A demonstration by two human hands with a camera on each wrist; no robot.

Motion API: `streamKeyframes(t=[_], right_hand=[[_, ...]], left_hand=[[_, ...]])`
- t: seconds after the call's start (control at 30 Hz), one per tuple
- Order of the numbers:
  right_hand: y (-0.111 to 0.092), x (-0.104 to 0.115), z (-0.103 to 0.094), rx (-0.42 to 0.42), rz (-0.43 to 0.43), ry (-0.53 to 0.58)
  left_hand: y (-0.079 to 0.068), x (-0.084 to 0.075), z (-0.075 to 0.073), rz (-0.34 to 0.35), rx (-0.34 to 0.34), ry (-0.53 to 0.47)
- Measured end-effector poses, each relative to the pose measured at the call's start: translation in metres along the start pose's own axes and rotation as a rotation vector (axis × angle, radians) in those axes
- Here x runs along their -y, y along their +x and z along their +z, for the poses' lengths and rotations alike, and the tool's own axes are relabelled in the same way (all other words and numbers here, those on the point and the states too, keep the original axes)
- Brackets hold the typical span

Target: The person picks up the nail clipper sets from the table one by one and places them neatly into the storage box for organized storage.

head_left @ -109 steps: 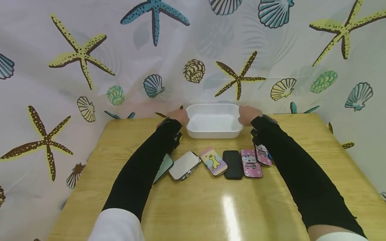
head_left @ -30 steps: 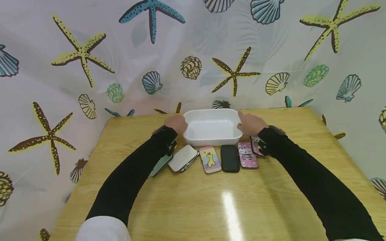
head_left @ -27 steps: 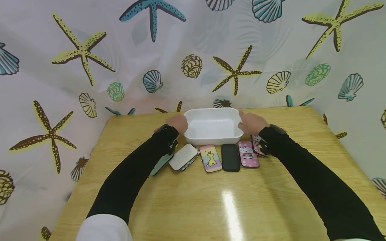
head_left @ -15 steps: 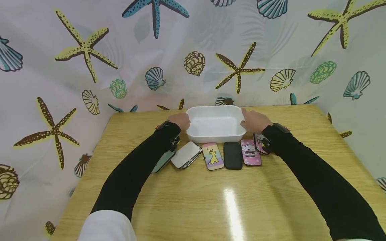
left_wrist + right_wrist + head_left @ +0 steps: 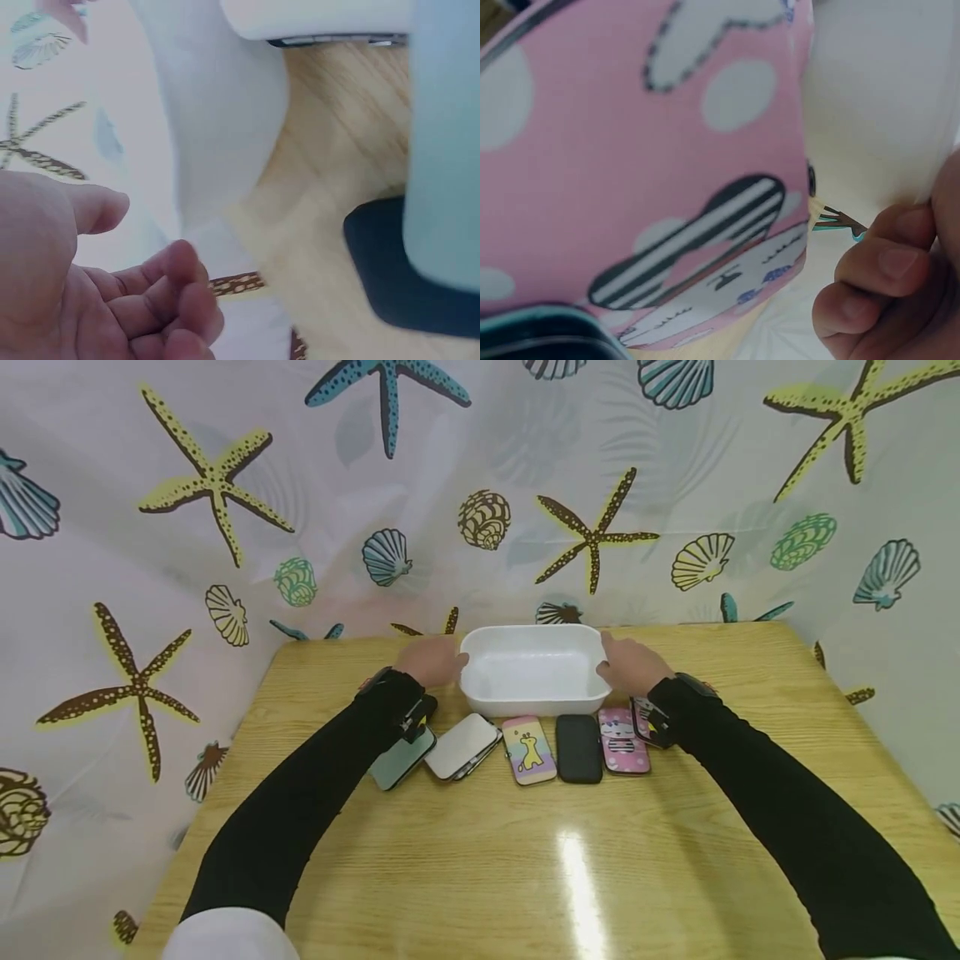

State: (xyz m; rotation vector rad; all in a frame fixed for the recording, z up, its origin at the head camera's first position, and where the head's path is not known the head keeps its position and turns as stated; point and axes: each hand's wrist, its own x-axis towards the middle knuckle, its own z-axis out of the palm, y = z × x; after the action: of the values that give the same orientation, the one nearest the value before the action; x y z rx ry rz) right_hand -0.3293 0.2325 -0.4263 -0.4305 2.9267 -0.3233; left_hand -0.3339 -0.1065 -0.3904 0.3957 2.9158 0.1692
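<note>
A white plastic basin stands at the back of the table, between my two hands. My left hand is beside its left end. In the left wrist view, thumb and loosely bent fingers hold nothing, with a gap between them and the basin's wall. My right hand grips the basin's right rim, its fingers curled at the edge. A row of phone-shaped things lies in front: a green one, a white one, a giraffe one, a black one.
Pink cat-patterned phone-shaped things lie at the right of the row, one partly under my right wrist. The wooden table extends toward me. A cloth with starfish and shells hangs behind the table's back edge.
Over the earlier frames the basin came nearer the row, both hands gripping its ends. In the last half second my left hand has let go and moved slightly left; my right hand stays.
</note>
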Motion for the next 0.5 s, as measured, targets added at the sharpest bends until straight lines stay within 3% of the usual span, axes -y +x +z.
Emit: streamKeyframes(t=[0.2, 0.4, 0.5], right_hand=[[0.002, 0.002, 0.003, 0.000, 0.003, 0.024], [0.000, 0.002, 0.002, -0.003, -0.004, 0.027], [-0.002, 0.002, 0.000, -0.014, -0.011, 0.031]], left_hand=[[-0.046, 0.012, -0.014, 0.062, -0.032, -0.040], [-0.096, 0.032, -0.009, 0.277, 0.038, 0.021], [-0.114, 0.040, -0.001, 0.340, 0.089, 0.039]])
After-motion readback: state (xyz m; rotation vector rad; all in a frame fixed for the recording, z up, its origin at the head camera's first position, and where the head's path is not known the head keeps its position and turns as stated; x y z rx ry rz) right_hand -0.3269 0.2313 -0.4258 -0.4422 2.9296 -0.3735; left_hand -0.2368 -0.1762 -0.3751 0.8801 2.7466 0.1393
